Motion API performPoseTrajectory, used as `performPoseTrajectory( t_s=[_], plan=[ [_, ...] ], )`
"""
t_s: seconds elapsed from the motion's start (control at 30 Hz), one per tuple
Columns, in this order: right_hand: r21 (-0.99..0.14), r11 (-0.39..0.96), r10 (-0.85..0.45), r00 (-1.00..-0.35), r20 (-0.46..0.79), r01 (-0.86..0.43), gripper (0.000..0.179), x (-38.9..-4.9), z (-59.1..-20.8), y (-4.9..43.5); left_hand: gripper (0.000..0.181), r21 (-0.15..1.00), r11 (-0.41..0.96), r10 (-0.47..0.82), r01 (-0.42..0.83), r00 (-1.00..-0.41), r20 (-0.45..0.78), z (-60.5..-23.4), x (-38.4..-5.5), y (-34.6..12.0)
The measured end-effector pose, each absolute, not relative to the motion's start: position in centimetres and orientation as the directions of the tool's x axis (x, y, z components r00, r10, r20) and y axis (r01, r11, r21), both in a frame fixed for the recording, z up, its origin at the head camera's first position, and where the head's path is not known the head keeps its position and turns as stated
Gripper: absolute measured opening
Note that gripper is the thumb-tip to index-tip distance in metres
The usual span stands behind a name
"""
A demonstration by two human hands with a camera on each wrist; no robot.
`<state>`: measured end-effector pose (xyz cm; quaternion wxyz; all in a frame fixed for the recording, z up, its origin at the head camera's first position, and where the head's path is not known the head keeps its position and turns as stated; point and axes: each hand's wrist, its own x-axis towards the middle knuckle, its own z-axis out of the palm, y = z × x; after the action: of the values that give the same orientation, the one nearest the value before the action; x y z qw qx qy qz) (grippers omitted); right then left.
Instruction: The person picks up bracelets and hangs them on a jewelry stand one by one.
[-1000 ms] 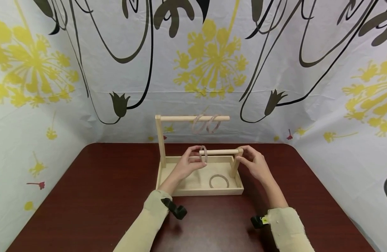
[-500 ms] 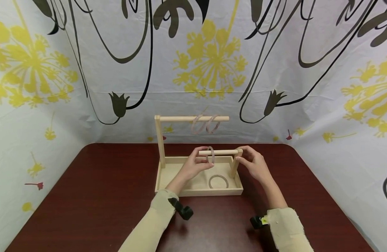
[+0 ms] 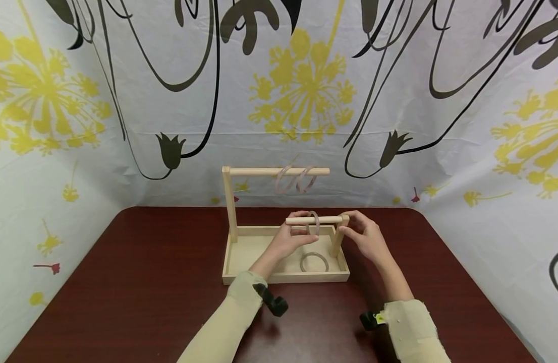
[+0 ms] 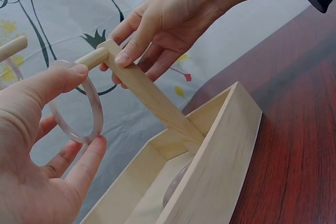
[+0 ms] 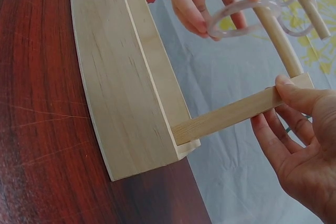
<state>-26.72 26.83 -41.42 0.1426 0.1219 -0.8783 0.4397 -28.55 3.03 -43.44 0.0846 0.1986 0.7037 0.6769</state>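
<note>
A pale wooden bangle stand (image 3: 285,278) has a tray base, a tall left post with an upper bar (image 3: 254,172), and a short right post (image 4: 152,98) with a lower bar (image 3: 330,220). My left hand (image 3: 289,243) pinches a translucent pinkish bangle (image 4: 98,113) between thumb and fingers, and the bangle encircles the lower bar. My right hand (image 3: 369,238) grips the top of the short post, thumb on the near face. Another bangle (image 3: 327,263) lies in the tray at right. Two bangles (image 3: 277,185) (image 3: 312,182) hang from the upper bar.
The stand sits on a dark reddish-brown table (image 3: 124,282), towards its far edge. A white curtain (image 3: 306,151) with yellow and grey plant prints surrounds the table at the back and sides.
My left hand has slid the bangle rightwards along the lower bar, from its free end towards the short post. The right hand keeps its grip on the post.
</note>
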Motion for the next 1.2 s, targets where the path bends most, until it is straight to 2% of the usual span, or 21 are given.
performPoseTrajectory(
  t_s=[0.43,0.73,0.97,1.2],
  plan=[
    [-0.728,0.603,-0.091,-0.935,0.342,-0.325,0.032,-26.7,-41.3,26.8,0.066,0.984,0.011,0.364,0.175,-0.918,0.159,-43.7,-28.5,4.1],
    [-0.739,0.59,-0.085,-0.935,0.345,-0.326,0.03,-26.6,-41.4,26.7,0.068,0.991,0.081,0.359,0.108,-0.93,0.072,-43.6,-28.3,3.8],
    [-0.746,0.577,-0.092,-0.934,0.346,-0.333,0.03,-26.5,-41.2,26.6,0.053,0.989,0.089,0.354,0.119,-0.932,0.08,-43.9,-28.2,3.2],
    [-0.752,0.569,-0.087,-0.933,0.348,-0.334,0.03,-26.7,-41.5,26.8,0.047,0.989,0.111,0.328,0.097,-0.943,0.056,-44.1,-28.2,2.8]
  ],
)
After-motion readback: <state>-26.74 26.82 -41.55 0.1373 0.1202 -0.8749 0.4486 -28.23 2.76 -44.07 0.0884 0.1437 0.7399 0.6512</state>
